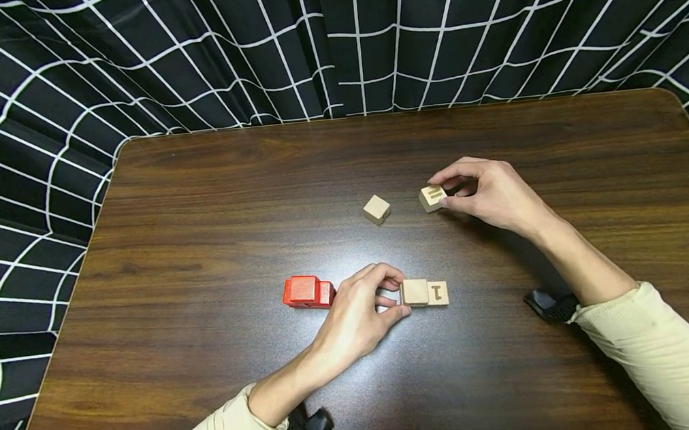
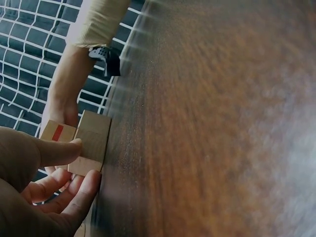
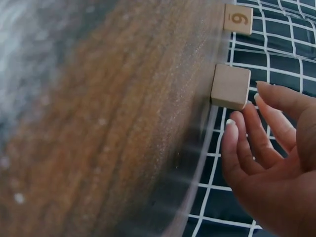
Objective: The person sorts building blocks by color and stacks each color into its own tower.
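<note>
In the head view my left hand (image 1: 361,306) pinches, thumb and fingers, at the left end of small wooden blocks (image 1: 415,292). One block there sits higher than its neighbour, a block marked 1 (image 1: 438,293). The left wrist view shows the thumb and fingertips on these blocks (image 2: 94,140); one face bears a red bar (image 2: 57,132). Farther back, my right hand (image 1: 493,192) reaches round a cube (image 1: 431,200) with dark bars on top. In the right wrist view the fingertips are right at this cube's (image 3: 230,86) lower corner, the thumb held apart.
Left of my left hand stands a red toy vehicle (image 1: 304,291), close to the knuckles. Another wooden cube (image 1: 377,209) lies left of the right hand's cube; its side shows an underlined digit (image 3: 240,19). A gridded black cloth (image 1: 367,49) hangs behind the brown table (image 1: 225,184).
</note>
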Motion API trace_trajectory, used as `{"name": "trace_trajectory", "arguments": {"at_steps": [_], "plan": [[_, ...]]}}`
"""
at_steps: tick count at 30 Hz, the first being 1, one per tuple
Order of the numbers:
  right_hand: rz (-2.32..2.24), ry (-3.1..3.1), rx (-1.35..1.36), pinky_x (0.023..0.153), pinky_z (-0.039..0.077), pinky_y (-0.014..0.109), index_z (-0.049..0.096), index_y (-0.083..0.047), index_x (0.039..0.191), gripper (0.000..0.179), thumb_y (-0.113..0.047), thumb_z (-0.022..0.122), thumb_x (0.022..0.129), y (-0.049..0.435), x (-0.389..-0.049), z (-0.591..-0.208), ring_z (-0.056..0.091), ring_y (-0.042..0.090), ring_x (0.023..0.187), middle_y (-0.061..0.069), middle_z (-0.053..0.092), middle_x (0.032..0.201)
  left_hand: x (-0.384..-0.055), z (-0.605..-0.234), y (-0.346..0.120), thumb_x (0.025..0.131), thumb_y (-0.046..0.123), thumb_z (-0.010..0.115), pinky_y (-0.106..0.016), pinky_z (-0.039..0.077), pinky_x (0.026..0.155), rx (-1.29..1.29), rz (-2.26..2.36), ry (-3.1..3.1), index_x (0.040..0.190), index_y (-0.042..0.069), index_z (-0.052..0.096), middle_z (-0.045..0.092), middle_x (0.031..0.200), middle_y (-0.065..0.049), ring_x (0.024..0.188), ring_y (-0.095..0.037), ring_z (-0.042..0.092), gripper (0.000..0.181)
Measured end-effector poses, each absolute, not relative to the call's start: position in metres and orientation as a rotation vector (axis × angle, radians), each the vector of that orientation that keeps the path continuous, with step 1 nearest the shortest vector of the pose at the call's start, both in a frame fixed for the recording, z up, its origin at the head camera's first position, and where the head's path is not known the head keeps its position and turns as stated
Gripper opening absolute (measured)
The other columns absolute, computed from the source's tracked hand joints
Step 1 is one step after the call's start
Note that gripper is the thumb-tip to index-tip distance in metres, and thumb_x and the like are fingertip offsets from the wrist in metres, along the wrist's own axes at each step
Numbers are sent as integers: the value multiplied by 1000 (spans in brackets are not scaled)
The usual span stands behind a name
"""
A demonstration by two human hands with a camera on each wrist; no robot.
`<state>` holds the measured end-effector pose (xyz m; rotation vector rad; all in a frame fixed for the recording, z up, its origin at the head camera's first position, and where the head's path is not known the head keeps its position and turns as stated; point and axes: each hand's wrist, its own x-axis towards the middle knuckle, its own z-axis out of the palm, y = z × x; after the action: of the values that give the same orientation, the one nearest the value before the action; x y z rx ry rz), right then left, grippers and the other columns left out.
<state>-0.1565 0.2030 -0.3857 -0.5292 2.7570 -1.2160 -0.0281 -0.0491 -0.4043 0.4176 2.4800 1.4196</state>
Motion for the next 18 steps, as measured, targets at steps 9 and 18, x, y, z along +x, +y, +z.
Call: {"name": "trace_trajectory", "arguments": {"at_steps": [9, 18], "plan": [[-1174, 2738, -568, 74, 51, 16, 73, -10, 112, 32, -2, 79, 82, 201, -162, -387, 65, 19, 94, 3, 68, 105, -28, -404, -49, 79, 8, 84, -14, 56, 73, 424, 1416, 2486, 108, 13, 65, 67, 103, 1, 80, -4, 69, 34], [-1053, 2750, -535, 69, 47, 16, 73, -8, 110, 32, -5, 82, 80, 200, -164, -384, 66, 22, 91, 6, 68, 102, -28, -403, -49, 79, 8, 84, -14, 56, 73, 429, 1410, 2486, 108, 12, 65, 67, 102, 1, 81, -4, 69, 34]]}}
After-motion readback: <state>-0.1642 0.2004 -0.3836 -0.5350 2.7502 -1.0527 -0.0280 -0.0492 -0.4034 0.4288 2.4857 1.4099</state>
